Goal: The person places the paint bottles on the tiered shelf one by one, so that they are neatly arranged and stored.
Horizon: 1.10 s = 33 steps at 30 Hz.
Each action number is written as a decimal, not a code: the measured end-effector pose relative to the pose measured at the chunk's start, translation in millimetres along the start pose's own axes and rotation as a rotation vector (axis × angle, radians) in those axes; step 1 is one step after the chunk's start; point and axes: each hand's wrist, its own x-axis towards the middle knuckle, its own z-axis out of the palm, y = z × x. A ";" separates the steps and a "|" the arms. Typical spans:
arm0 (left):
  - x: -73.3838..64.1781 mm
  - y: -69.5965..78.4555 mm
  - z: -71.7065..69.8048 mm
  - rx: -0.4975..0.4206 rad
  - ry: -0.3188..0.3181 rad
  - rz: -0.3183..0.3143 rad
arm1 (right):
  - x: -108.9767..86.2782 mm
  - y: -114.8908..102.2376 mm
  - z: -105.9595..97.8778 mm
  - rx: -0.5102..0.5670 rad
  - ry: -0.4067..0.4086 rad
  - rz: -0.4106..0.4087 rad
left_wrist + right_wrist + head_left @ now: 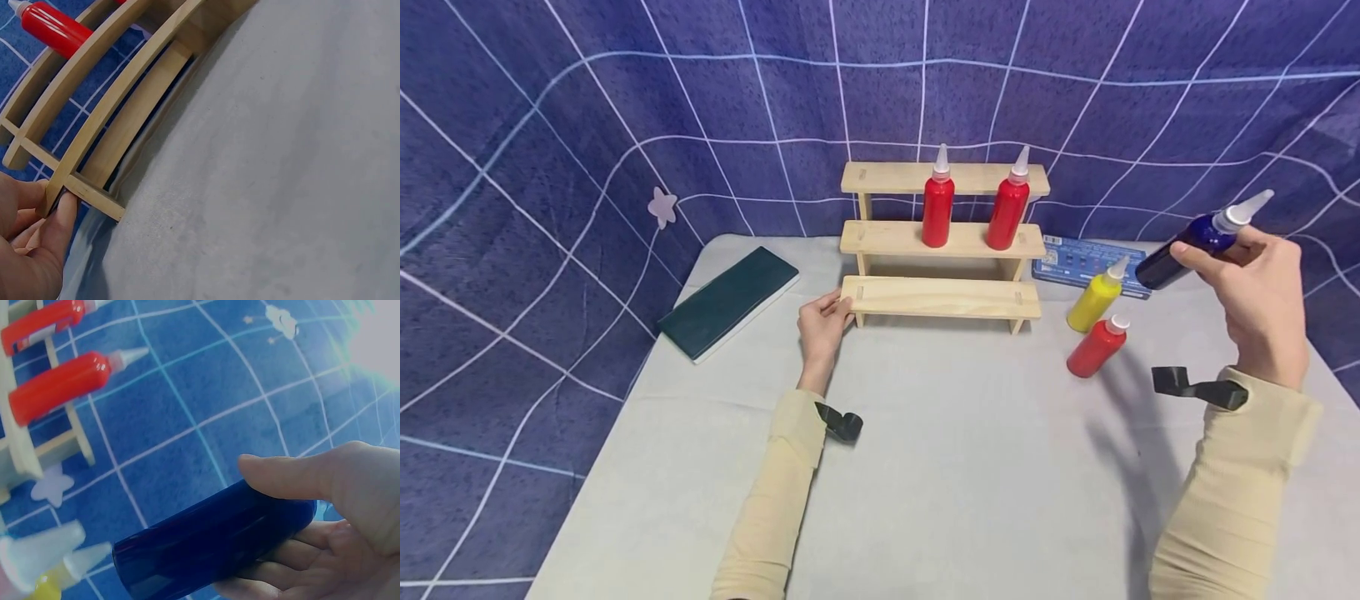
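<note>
Preferably bring the glossy, cylindrical blue bottle (1206, 233), tilted at frame right and gripped in the right hand (1262, 292), upright before lowering it. Also steady the smooth, pale wooden rack (970, 239) at upper centre, pinched by the end of its flat lowest step (943, 287) in the left hand (822, 329).

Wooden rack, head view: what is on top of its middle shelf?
Two red bottles stand on the middle shelf. The shelf surface under their bases is covered, as are parts of the top shelf behind their upper ends.
</note>
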 end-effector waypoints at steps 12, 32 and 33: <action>0.6 1.0 -0.2 -0.008 -0.011 -0.004 | -3.6 -11.5 26.1 0.010 -0.054 -0.044; -1.3 2.8 -0.1 -0.058 -0.022 -0.007 | -14.3 13.2 75.4 -0.390 -0.154 -0.045; -1.4 3.1 -0.1 -0.061 -0.023 -0.008 | -14.6 15.1 77.6 -0.400 -0.160 -0.040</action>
